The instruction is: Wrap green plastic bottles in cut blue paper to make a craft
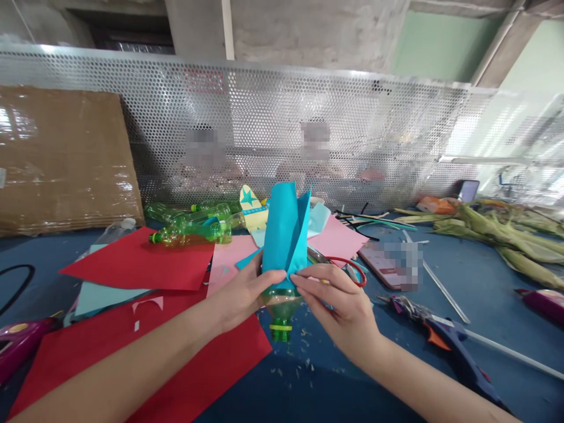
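Note:
A sheet of blue paper (282,235) is wrapped around a green plastic bottle (282,305), whose capped neck points down toward me. My left hand (247,285) is closed around the wrapped bottle from the left, its thumb pressing on the paper's lower edge. On the other side, my right hand (337,302) pinches the overlapping corner of the paper near that same edge. The paper's upper part gapes apart along the seam. Behind my right hand lies a pair of scissors with red handles (352,265), partly hidden.
Red paper sheets (145,258) and several green bottles (189,232) lie at left. At right are a phone (383,264), a blue glue gun (449,341), glue sticks and corn husks (506,229). A cardboard sheet (66,158) leans against the perforated metal screen (264,100); people sit beyond it.

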{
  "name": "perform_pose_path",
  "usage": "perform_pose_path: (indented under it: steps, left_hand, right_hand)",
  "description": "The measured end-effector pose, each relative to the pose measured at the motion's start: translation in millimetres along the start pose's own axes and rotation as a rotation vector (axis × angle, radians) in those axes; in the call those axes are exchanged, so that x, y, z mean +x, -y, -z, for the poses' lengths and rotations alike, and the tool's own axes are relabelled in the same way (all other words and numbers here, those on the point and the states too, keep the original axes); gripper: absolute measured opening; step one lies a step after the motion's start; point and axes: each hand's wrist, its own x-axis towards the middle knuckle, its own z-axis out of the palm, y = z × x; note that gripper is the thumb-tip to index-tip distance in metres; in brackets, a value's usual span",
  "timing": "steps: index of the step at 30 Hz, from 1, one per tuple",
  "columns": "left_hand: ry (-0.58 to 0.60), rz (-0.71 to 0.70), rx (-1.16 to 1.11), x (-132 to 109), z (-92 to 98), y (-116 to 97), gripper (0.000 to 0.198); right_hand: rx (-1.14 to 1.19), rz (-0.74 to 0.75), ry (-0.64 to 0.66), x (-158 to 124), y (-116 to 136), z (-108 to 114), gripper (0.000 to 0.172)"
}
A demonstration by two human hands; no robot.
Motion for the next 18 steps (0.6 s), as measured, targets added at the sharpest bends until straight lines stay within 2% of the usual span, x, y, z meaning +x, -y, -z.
perform_pose_path:
  steps: [6, 12, 16, 18]
  left_hand:
    - [0.005, 0.032, 0.0, -1, 3.3, -3, 0.062]
    - [-0.021, -0.058, 0.12, -2, 5.1, 7, 0.064]
    - [-0.057, -0.007, 0.12, -5, 2.5, 3, 0.054]
    - [-0.071, 0.024, 0.107, -8, 1.6, -2, 0.049]
  right_hand:
    - [-0.095, 0.19, 0.137, -3, -1, 5, 0.033]
    - [-0.181, 0.309, 0.21, -2, 11, 4, 0.028]
    - [-0.079, 0.261, 0.227, 1, 18, 5, 0.032]
    - [0.068, 0.161, 0.213, 4, 15, 6, 0.029]
